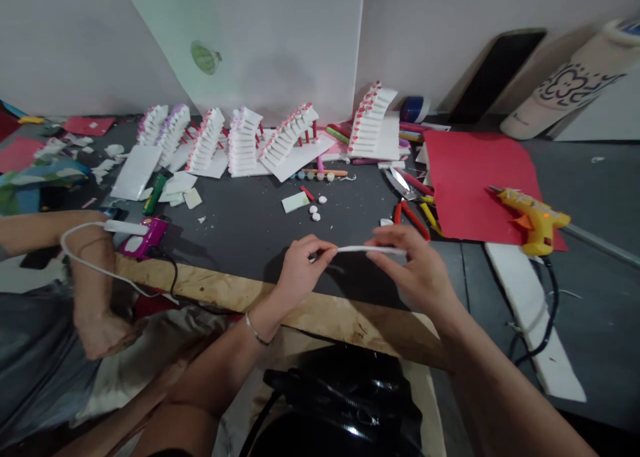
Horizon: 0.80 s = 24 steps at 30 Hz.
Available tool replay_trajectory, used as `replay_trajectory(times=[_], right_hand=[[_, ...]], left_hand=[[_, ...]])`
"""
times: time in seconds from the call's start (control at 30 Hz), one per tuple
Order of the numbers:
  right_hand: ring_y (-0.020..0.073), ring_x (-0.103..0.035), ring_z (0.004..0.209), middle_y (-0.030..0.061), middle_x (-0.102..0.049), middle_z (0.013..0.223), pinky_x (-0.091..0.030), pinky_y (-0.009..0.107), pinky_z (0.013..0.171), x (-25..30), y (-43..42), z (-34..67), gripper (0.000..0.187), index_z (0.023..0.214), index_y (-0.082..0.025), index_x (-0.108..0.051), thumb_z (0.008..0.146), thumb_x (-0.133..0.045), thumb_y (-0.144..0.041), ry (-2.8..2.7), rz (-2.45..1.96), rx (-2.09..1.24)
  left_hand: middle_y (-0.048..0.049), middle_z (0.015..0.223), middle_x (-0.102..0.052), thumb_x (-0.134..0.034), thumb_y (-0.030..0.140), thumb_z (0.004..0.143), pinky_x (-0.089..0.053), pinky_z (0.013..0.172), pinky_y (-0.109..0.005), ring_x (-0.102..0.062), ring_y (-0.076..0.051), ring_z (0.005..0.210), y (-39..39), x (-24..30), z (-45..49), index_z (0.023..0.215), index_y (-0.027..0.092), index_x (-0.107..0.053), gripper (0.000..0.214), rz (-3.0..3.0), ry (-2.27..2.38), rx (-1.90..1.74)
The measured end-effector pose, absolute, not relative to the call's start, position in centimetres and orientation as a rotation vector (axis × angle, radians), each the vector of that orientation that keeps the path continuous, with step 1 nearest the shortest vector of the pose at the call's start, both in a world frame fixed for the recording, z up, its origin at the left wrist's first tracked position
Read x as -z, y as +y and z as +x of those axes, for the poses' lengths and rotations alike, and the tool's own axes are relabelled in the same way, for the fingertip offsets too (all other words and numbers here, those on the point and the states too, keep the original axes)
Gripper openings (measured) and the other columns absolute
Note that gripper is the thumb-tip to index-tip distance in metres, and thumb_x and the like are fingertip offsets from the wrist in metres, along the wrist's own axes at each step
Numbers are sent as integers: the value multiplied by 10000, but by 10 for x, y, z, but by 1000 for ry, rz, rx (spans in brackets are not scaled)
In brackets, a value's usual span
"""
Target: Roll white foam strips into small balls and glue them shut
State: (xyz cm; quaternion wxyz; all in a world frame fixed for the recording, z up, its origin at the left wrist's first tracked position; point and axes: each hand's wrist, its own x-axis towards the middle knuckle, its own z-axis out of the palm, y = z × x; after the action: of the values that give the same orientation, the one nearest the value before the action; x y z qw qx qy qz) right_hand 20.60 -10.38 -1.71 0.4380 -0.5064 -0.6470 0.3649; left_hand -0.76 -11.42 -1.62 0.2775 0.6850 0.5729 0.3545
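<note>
A thin white strip stretches level between my two hands above the table's front edge; its exact material I cannot make out. My left hand pinches its left end between thumb and fingertips. Around the other end, the thumb and fingers of my right hand are closed, with part of the strip hidden behind them. Just beyond lie several small white pellets, a short red stick and a pale rectangular piece.
Small white model staircases line the back. Pliers lie near a red sheet bearing a yellow glue gun. A white foam strip, a bottle and a black phone are right. Another person's arm rests left, beside a purple adapter.
</note>
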Motion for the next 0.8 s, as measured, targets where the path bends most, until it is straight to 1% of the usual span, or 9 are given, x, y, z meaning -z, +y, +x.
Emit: replay_trajectory(times=[0.07,0.1,0.2,0.3,0.47,0.57,0.7,0.8], right_hand=[[158,-632,762,13,-685,895,-500,313,708,19,-97,207,413,1101,-269,-595,731,-741,-380,-1320,-1231,-1072],[149,-625,752,12,-683,901,-502,306,700,20,-94,206,427,1088,-265,-604,708,-757,-388,-1219,-1201,-1152],[137,-602,722,16,-688,858,-495,297,684,21,-86,193,328,958,-229,-682,686,-765,-393,-1105,-1173,-1336],[143,-600,736,22,-713,872,-495,316,734,20,-83,173,229,847,-218,-728,686,-759,-379,-1060,-1113,-1354],[153,-611,753,10,-728,827,-489,314,739,25,-80,153,163,784,-233,-754,664,-778,-342,-932,-1045,-1328],[144,-599,726,17,-733,865,-481,285,667,30,-79,151,170,770,-230,-755,659,-782,-355,-867,-1050,-1309],[119,-557,621,32,-737,854,-427,232,509,28,-80,149,222,792,-221,-752,664,-779,-401,-768,-1008,-1410],[98,-541,572,39,-748,863,-410,212,468,22,-80,148,227,741,-216,-735,638,-804,-406,-688,-946,-1454]], left_hand=[[-11,745,-685,-597,373,890,-438,633,-282,-586,-138,658,-105,14,0,806,213,-716,216,1697,1514,-1090],[-12,738,-685,-604,370,881,-440,615,-275,-583,-137,647,-100,12,3,796,209,-713,212,1653,1498,-1142],[-8,719,-681,-609,349,871,-450,619,-269,-583,-135,645,-92,7,16,779,201,-706,200,1628,1458,-1237],[-12,728,-681,-608,334,870,-460,654,-280,-594,-140,667,-90,6,25,788,199,-710,188,1684,1454,-1299],[-28,759,-691,-590,319,884,-476,714,-312,-621,-162,725,-91,9,30,810,201,-707,182,1740,1517,-1317],[-44,815,-705,-579,321,897,-491,754,-328,-639,-176,781,-94,10,31,848,196,-697,178,1753,1493,-1325],[-60,936,-712,-603,333,893,-503,826,-355,-650,-197,886,-100,11,36,952,214,-676,152,1782,1449,-1343],[-50,907,-697,-604,342,893,-515,802,-336,-654,-183,852,-103,16,41,1005,217,-645,173,1748,1436,-1380]])
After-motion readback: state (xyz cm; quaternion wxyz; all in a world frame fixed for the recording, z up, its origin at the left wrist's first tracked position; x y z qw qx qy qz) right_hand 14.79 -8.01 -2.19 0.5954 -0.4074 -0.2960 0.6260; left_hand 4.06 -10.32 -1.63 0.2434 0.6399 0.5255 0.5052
